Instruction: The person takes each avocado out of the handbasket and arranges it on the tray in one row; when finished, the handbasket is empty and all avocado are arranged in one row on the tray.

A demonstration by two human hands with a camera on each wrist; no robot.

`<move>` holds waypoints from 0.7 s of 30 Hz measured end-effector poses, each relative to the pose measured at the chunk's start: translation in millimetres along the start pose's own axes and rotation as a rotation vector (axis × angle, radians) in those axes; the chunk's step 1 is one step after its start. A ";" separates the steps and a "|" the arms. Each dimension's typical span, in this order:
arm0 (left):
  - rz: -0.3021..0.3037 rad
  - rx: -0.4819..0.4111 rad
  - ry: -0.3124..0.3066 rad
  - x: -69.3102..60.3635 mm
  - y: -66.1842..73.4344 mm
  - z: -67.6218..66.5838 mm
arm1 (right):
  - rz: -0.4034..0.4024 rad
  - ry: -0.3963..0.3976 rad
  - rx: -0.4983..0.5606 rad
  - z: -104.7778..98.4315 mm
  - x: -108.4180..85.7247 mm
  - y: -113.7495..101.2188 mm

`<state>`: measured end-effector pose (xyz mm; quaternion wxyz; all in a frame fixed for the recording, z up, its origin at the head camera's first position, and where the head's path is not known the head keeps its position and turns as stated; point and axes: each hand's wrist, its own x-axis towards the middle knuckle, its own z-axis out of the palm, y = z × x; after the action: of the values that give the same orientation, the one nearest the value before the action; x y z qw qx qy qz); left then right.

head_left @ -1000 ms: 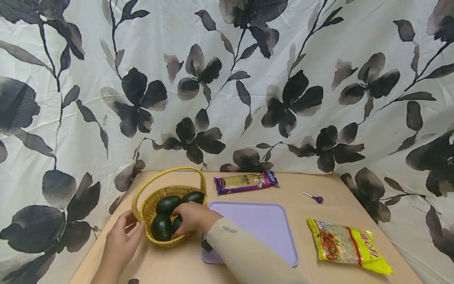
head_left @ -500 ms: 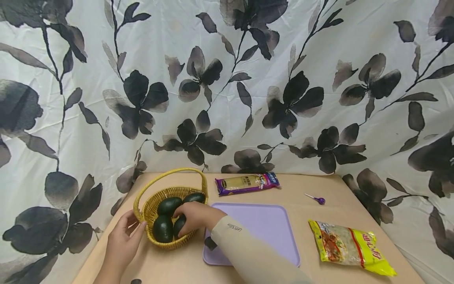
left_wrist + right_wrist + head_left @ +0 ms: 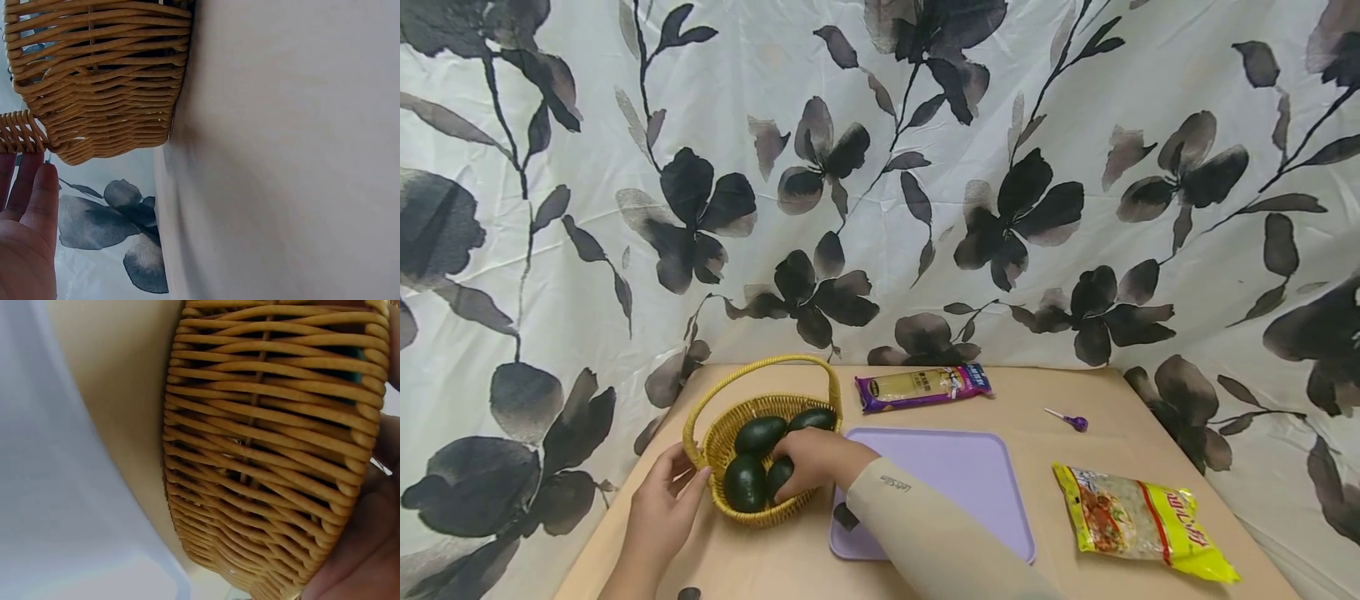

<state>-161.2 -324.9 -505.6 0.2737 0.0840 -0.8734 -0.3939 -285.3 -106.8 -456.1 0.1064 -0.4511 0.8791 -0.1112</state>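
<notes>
A yellow wicker basket point(image 3: 760, 517) stands at the table's left with several dark green avocados point(image 3: 746, 483) in it. My left hand point(image 3: 658, 508) is at the basket's left side, fingers against the base of its handle point(image 3: 689, 433); the left wrist view shows its fingertips touching the woven handle point(image 3: 22, 132). Over the right rim reaches my right hand point(image 3: 820, 460), its fingers curled round an avocado point(image 3: 780, 477) inside the basket. In the right wrist view the basket wall point(image 3: 269, 437) hides the fingertips, and part of the hand point(image 3: 365, 550) shows beyond the rim.
Right of the basket lies a lilac tray point(image 3: 955, 483), partly under my right forearm. A purple noodle packet point(image 3: 922, 387) lies behind it. Farther right are a purple lollipop point(image 3: 1077, 423) and a yellow packet point(image 3: 1138, 521). Patterned cloth hangs behind the table.
My right hand has shifted only slightly over the avocado in the basket. The left hand stays at the handle, and the whole head view has moved a little.
</notes>
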 end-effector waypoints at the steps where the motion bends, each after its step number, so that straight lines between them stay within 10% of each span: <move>1: 0.004 -0.006 0.000 0.1 -0.4 -0.2 | -0.007 0.008 0.003 0.6 -0.4 0.8; 21: -0.031 -0.006 -0.007 2.4 5.9 -0.8 | -0.015 0.257 0.479 -18.2 -37.8 21.1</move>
<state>-162.3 -322.2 -499.9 0.2650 0.0952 -0.8717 -0.4011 -285.2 -62.1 -441.6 0.0970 -0.4019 0.8306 -0.3731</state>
